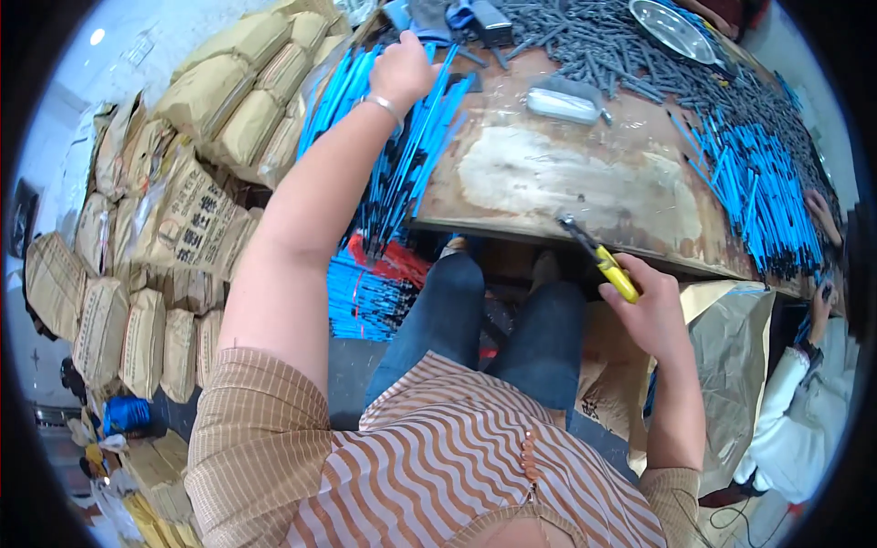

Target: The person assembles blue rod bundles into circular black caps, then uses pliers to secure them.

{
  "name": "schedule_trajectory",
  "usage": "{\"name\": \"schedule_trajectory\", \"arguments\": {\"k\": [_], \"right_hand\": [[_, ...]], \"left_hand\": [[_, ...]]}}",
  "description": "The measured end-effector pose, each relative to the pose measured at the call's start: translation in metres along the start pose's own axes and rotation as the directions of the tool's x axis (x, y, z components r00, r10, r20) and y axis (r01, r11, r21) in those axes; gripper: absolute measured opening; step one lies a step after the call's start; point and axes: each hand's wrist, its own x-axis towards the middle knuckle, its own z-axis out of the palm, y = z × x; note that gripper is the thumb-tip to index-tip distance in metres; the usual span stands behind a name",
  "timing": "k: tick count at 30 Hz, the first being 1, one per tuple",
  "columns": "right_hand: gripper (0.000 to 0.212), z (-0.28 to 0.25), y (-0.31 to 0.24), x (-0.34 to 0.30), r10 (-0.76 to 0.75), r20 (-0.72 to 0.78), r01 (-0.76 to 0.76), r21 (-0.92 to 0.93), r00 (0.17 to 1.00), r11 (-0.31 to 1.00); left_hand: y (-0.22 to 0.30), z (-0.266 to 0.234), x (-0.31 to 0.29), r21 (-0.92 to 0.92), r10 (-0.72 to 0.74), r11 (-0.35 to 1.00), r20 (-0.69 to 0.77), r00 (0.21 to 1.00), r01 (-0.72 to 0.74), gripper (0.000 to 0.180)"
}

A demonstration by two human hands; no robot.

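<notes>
My right hand is closed around the yellow handles of a pair of pliers, whose dark metal jaws point up and left over the table's front edge. My left arm stretches to the far left of the table. There my left hand, with a bracelet at the wrist, is curled over a loose pile of long, thin blue strips with black parts. What its fingers hold, if anything, is hidden. Dark grey stick-like parts lie heaped beyond it.
A clear plastic box rests on the worn wooden table. More blue strips are piled at right, near another person's hand. Brown paper packages are stacked at left. An opened paper bag stands right of my legs.
</notes>
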Motion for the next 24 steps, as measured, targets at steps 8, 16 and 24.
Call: {"name": "schedule_trajectory", "arguments": {"k": [8,16,24], "right_hand": [[0.043,-0.023,0.071,0.086,-0.090,-0.111,0.043,-0.367,0.990,0.929],[0.039,-0.027,0.126,0.151,-0.142,-0.250,0.008,-0.471,0.958,0.882],[0.018,-0.163,0.211,0.185,-0.064,-0.537,-0.214,-0.439,0.841,0.873]], "left_hand": [[0.079,0.020,0.032,0.048,0.749,0.532,-0.493,0.443,-0.845,0.019],[0.091,0.045,0.015,0.048,0.882,0.316,0.354,0.312,-0.947,0.008],[0.141,0.030,0.024,-0.039,0.886,0.402,0.270,0.378,-0.915,0.015]]}}
